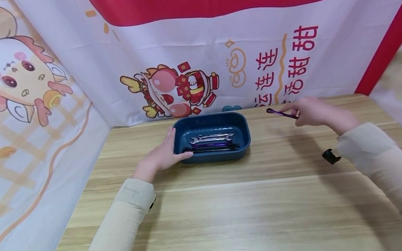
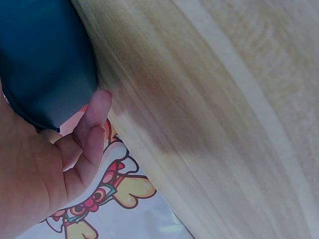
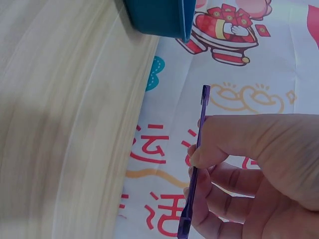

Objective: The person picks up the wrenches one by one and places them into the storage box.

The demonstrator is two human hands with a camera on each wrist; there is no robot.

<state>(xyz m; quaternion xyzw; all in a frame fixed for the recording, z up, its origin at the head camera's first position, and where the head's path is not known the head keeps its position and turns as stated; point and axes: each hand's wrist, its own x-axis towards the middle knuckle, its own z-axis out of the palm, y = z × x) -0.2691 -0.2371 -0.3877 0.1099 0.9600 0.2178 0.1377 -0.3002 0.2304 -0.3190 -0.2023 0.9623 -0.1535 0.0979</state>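
At the centre of the head view we see a dark blue tray (image 1: 245, 132) standing on a pale wooden table (image 1: 229, 210), near the table's far edge. In it lie several wrenches (image 1: 210, 138) side by side, silver ones toward the back and darker ones, one of them purple, toward the front.

The left hand (image 1: 164, 155) rests against the tray's left end, left of centre in the frame, fingers straight along the wall and the thumb laid along the near lower corner. In the left wrist view we see fingertips (image 2: 97, 107) touching the tray's rounded outer wall (image 2: 45, 55) at the upper left of that frame; the fingers are pressed flat to it, not curled round it.

The right hand (image 1: 311, 111) is in the right half of the head view, raised above the table and well apart from the tray. It pinches a purple wrench (image 1: 281, 113) between thumb and fingers, the tool's ring end pointing left toward the tray. In the right wrist view we see the wrench (image 3: 195, 164) edge-on, running nearly top to bottom at the frame's lower middle, the thumb across it and the other fingers curled behind.

Both arms wear cream sleeves (image 1: 123, 222). A printed cloth backdrop (image 1: 180, 44) with cartoon figures and red characters fills the upper part of the head view.
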